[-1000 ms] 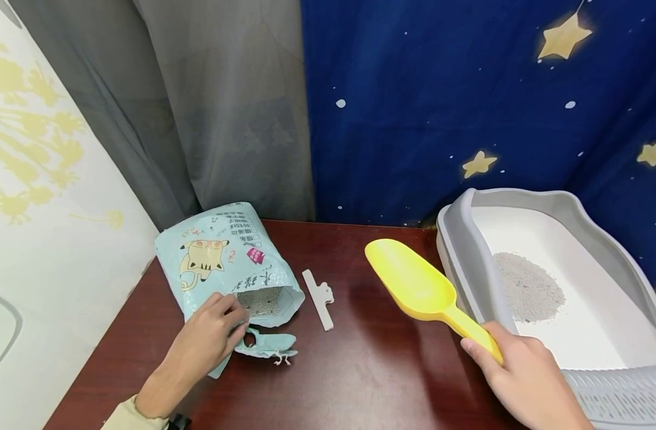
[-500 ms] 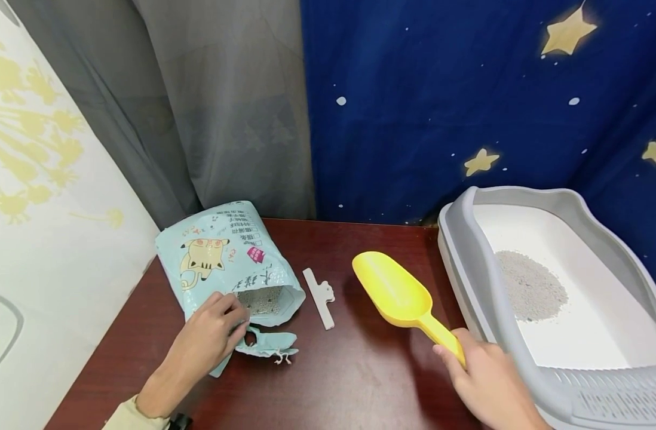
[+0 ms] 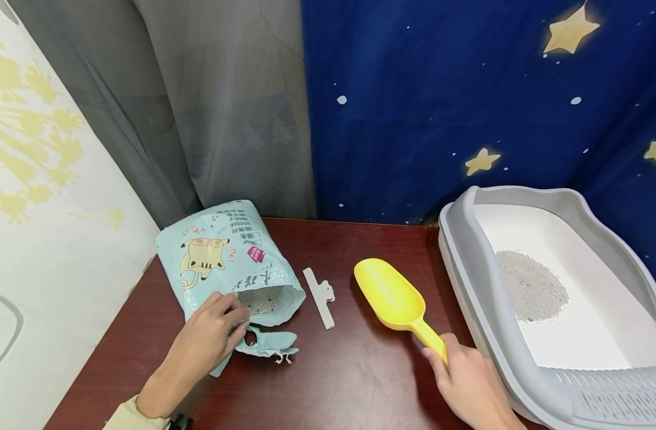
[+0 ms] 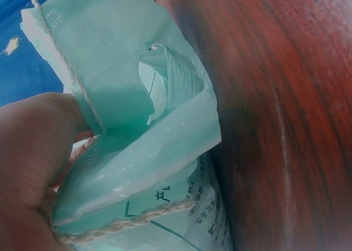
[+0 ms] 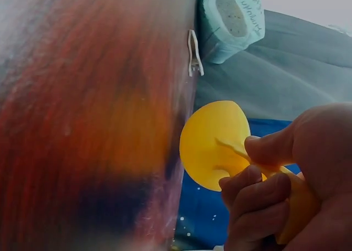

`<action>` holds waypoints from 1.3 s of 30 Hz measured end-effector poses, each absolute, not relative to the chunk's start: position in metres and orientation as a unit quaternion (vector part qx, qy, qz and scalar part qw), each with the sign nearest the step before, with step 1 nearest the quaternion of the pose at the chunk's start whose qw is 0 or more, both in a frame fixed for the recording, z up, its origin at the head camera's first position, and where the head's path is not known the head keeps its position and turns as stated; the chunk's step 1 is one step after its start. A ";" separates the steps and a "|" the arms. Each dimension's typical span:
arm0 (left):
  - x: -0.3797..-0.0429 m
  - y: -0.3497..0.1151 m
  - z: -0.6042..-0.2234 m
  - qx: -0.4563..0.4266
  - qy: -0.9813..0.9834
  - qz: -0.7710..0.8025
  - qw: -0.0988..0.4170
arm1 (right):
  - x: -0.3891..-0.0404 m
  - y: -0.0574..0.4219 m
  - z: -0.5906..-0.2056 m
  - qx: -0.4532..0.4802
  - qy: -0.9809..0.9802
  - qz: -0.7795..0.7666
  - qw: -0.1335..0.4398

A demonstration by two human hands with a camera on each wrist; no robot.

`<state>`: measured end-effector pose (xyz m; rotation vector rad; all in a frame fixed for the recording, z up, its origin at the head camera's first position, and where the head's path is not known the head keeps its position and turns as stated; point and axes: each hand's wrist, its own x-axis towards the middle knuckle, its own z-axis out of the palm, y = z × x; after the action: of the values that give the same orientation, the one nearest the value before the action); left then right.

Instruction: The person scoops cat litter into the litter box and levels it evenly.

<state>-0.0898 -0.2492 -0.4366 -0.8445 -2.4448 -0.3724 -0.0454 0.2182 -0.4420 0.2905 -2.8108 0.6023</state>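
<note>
In the head view a light blue bag (image 3: 220,257) of grey cat litter (image 3: 260,300) lies on its side at the left, its mouth facing right. My left hand (image 3: 210,334) pinches the bag's edge beside the mouth; the fingertips are partly hidden. The torn bag flap (image 4: 110,59) and its cord show close up in the left wrist view. My right hand (image 3: 470,379) grips the handle of a yellow scoop (image 3: 389,292), held over the table with its bowl pointing left and away. No litter shows in the bowl. Fingers and thumb wrap the handle in the right wrist view.
A white clip (image 3: 319,298) lies between bag and scoop on the dark red table (image 3: 328,382). At the right stands a grey and white litter box (image 3: 468,286) with a patch of litter (image 3: 532,286) inside. Grey and blue curtains (image 3: 414,119) hang behind.
My right hand has moved left with the yellow scoop, away from the litter box, and the scoop has come lower and nearer. The left hand and bag have stayed put.
</note>
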 end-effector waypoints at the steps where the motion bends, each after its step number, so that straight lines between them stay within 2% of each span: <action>1: -0.090 -0.249 -0.437 -0.312 -0.903 -0.138 0.261 | -0.046 0.218 -0.443 0.099 -0.966 0.205 0.125; 17: -0.089 -0.250 -0.436 -0.311 -0.904 -0.138 0.260 | -0.045 0.219 -0.449 0.089 -0.967 0.205 0.120; 26: -0.089 -0.250 -0.437 -0.314 -0.902 -0.138 0.260 | -0.043 0.224 -0.456 0.078 -0.974 0.195 0.090; 33: -0.088 -0.250 -0.437 -0.314 -0.902 -0.142 0.258 | -0.040 0.226 -0.460 0.066 -0.978 0.192 0.044; 39: -0.089 -0.249 -0.437 -0.314 -0.902 -0.142 0.260 | -0.040 0.230 -0.463 0.076 -0.981 0.175 0.034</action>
<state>-0.0888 -0.2490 -0.4367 -0.8494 -2.4433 -0.3852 -0.0396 0.2299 -0.4630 0.2352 -3.0167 0.5370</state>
